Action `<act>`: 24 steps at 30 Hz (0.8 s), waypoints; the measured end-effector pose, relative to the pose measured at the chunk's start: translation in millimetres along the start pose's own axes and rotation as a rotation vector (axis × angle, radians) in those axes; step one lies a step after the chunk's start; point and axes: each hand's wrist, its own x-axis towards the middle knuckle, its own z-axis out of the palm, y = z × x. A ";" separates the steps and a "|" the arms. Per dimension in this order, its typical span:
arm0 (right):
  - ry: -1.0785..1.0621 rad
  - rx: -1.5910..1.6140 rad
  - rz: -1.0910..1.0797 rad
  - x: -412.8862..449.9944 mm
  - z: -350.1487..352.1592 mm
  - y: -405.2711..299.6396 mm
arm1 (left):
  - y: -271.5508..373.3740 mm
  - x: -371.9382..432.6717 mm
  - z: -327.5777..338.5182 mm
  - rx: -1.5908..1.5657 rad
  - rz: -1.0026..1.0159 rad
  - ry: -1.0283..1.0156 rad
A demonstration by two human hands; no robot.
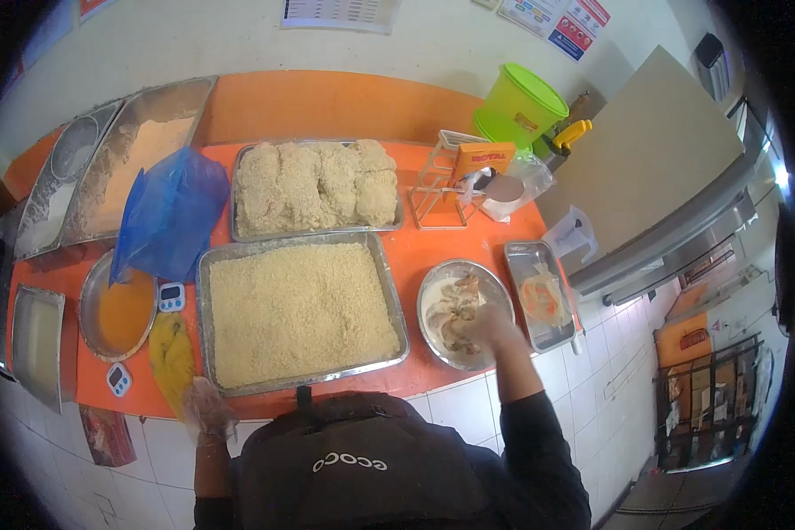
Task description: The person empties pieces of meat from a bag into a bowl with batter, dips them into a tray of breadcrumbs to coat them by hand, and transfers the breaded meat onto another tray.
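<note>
My right hand (493, 328), in a clear plastic glove and blurred, reaches into a round metal bowl (430, 338). Raw-looking meat pieces (455, 318) lie in the bowl with white powder or batter. Whether the fingers hold a piece is not clear. Down at the table's front edge is my gloved left hand (210, 407), by the corner of a metal tray (397, 311) and the end of a yellow cloth (171, 351). Its fingers are too indistinct to read. Pale crumbs (301, 311) fill that tray. Behind it, a second tray (236, 225) carries several crumb-coated pieces (318, 182).
Left stand flour bins (136, 159), a blue plastic bag (172, 212), a bowl of orange liquid (122, 318) and timers (171, 297). A wire rack (430, 199), green tub (520, 109) and jug (570, 232) stand back right. A small tray (527, 252) flanks the bowl.
</note>
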 end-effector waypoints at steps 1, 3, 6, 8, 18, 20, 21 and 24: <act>0.038 0.007 -0.076 3.9 16.4 10.5 | 4.5 3.3 -2.4 -0.004 -0.030 -0.040; 0.007 -0.059 -0.048 2.9 22.9 5.5 | 22.8 25.4 -38.7 -0.058 -0.174 -0.298; -0.025 -0.143 -0.019 7.0 37.1 8.5 | 26.1 33.1 -56.2 -0.130 -0.289 -0.500; -0.026 -0.167 -0.016 20.8 45.3 24.9 | 15.5 15.6 -25.5 -0.152 -0.292 -0.486; -0.105 1.149 0.099 -43.4 -46.0 -0.6 | -3.5 -12.4 33.8 -0.061 -0.023 0.103; -0.097 1.062 0.061 -33.4 -42.2 15.9 | -20.6 -27.2 64.8 -0.167 -0.147 0.023; -0.110 1.093 -0.010 -22.8 -35.7 22.9 | -35.4 -38.0 85.3 -0.047 -0.024 0.206; -0.107 1.180 -0.070 -19.3 -28.4 23.6 | -26.8 -23.8 78.9 0.058 0.179 0.461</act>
